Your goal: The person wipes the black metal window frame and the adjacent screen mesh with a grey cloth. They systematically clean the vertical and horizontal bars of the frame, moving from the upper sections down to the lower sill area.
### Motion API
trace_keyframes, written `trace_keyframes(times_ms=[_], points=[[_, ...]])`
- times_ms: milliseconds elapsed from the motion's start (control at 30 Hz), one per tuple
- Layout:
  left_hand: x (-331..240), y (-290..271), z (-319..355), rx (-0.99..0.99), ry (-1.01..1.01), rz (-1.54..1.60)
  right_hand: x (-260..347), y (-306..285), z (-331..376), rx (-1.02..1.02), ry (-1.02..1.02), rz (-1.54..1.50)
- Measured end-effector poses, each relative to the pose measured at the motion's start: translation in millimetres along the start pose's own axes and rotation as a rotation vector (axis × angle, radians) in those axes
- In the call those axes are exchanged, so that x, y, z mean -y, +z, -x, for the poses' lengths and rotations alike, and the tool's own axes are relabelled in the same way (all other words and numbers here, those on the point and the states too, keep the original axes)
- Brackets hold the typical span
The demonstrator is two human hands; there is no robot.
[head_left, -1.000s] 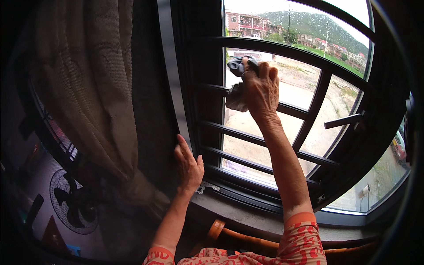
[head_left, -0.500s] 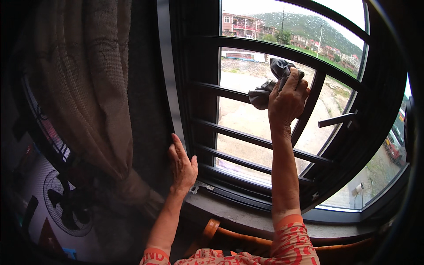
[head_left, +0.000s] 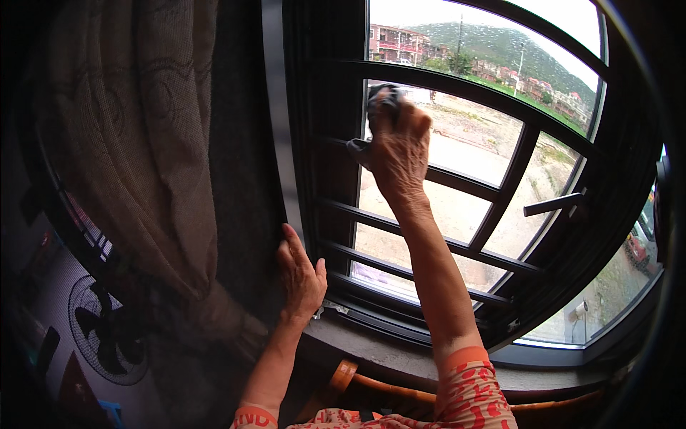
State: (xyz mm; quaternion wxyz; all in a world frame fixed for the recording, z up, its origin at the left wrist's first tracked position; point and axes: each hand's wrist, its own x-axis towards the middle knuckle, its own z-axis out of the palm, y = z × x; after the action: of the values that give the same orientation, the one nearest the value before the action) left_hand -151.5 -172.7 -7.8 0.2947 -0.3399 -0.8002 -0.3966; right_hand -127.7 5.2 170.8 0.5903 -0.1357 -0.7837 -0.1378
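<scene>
My right hand is raised to the upper left part of a dark-framed, barred window. Its fingers press a crumpled dark grey cloth against the pane near the left frame; part of the cloth sticks out below the fingers. My left hand rests lower down against the edge of the window frame beside the curtain. Its fingers are stretched out with the thumb apart, and it holds nothing. Right of my right hand, a window handle juts from the frame.
A brown curtain hangs at the left, gathered near its bottom. Below it stands a black fan. The grey sill runs under the window, and a wooden chair back stands in front of it. Raindrops dot the upper pane.
My right hand has moved left across the pane with the cloth, from the middle to near the left frame. My left hand stays at the frame edge.
</scene>
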Motion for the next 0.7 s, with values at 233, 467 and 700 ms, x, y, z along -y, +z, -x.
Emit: trace_keyframes(times_ms=[233, 467, 700], points=[[0, 2, 0, -0.028, 0.009, 0.003, -15, -13, -3, 0.077, -0.289, -0.074], [-9, 1, 0, -0.043, -0.040, 0.116, -59, -78, 5, 0.407, -0.158, 0.153], [-33, 11, 12, -0.061, 0.098, 0.059, -75, -120, 2, 0.572, -0.118, 0.361]])
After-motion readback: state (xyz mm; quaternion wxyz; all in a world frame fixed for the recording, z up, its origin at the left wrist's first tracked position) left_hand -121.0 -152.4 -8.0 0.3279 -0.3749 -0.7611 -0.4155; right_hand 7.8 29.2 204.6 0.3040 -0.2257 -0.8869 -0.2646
